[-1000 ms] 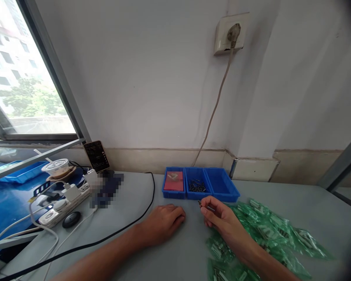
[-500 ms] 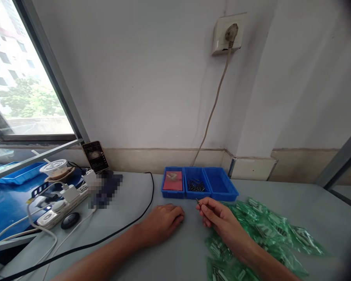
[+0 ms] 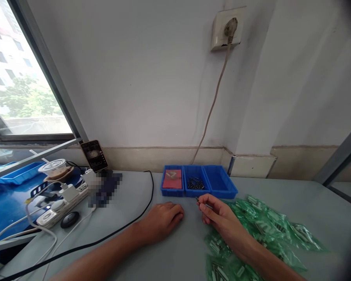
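My right hand (image 3: 219,216) is pinching a small metal screw (image 3: 197,199) between thumb and fingertips, just in front of the blue three-compartment tray (image 3: 234,192). Dark screws (image 3: 195,183) lie heaped in the tray's middle compartment. In its left compartment is a red sheet (image 3: 172,183) with small pale pieces in a clear bag on top. Resting on the grey table, my left hand (image 3: 163,220) is loosely closed, and no object shows in it. Green plastic bags (image 3: 269,226) with metal parts lie beside and under my right forearm.
A black cable (image 3: 105,239) crosses the table at my left forearm. Farther left are a black mouse (image 3: 70,220), a power strip (image 3: 51,216) with plugs, and a propped-up phone (image 3: 94,155). A wall socket's cord (image 3: 215,97) hangs behind the tray.
The view has shifted very slightly. Both hands keep nearly the same place, and the screw stays pinched in my right fingertips.
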Motion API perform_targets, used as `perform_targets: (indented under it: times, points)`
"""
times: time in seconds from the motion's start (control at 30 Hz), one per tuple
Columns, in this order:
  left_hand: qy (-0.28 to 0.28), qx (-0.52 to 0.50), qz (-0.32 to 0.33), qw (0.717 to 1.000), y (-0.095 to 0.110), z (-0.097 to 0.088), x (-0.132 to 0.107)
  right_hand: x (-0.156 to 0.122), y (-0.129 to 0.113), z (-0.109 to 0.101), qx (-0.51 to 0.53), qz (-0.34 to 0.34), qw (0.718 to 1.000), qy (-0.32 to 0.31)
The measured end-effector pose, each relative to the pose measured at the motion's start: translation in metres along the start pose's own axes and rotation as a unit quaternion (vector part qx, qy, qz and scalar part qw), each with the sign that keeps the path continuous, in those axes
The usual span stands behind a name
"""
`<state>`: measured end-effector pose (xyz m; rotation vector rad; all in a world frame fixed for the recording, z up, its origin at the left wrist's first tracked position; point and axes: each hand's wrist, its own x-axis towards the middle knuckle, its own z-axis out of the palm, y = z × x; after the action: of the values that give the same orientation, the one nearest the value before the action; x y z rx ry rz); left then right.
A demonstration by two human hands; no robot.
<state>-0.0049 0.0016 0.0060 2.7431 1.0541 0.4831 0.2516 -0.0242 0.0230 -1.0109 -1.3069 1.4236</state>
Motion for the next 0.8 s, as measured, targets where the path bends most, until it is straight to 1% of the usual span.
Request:
perform_targets:
  times: [0.2, 0.37, 0.57, 0.8]
  points:
    - [0.001, 0.000, 0.001, 1.000, 0.0017, -0.0015, 0.0010, -0.0024, -0.0057, 0.0011, -0.016, -0.007, 1.000, -0.009]
    - [0.000, -0.002, -0.002, 1.000, 0.0005, -0.0003, 0.0007, -0.0035, -0.0048, -0.0003, -0.021, -0.002, 1.000, -0.009]
    - [-0.001, -0.005, -0.003, 1.000, 0.0017, -0.0016, 0.0005, -0.0014, -0.0007, -0.0002, 0.009, -0.001, 1.000, -0.022]
    - [0.000, -0.007, -0.004, 1.000, 0.0049, -0.0053, 0.0016, -0.0001, 0.0021, 0.0001, 0.043, 0.021, 0.999, -0.022]
